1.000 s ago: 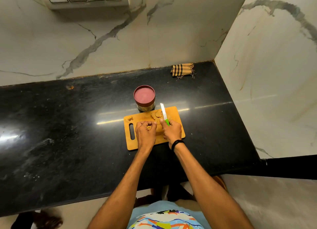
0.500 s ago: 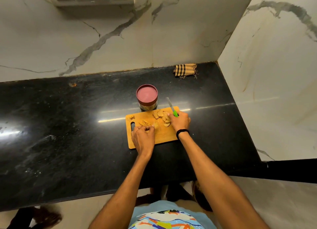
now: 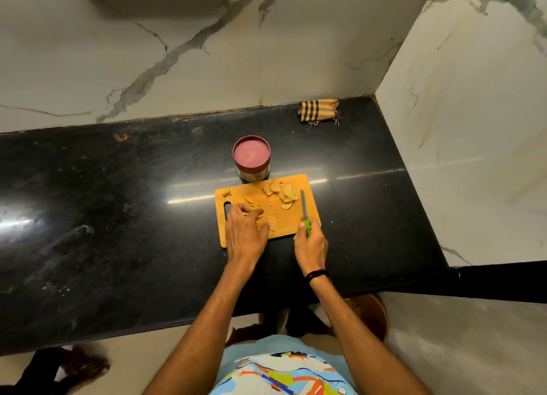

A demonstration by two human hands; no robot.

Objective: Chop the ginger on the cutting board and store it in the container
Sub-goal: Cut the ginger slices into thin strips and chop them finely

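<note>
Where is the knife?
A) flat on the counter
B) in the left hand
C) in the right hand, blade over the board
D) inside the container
C: the right hand grips the knife by its green handle, blade over the board; the left hand holds ginger.

A thin black band point(image 3: 316, 274) circles the wrist just behind the right hand point(image 3: 310, 246). Both forearms point(image 3: 349, 320) are bare. The light blue shirt point(image 3: 266, 347) carries a white, orange, yellow and blue abstract print.

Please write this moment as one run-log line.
left hand holds ginger pieces on cutting board | right hand holds knife | container lidded
</note>
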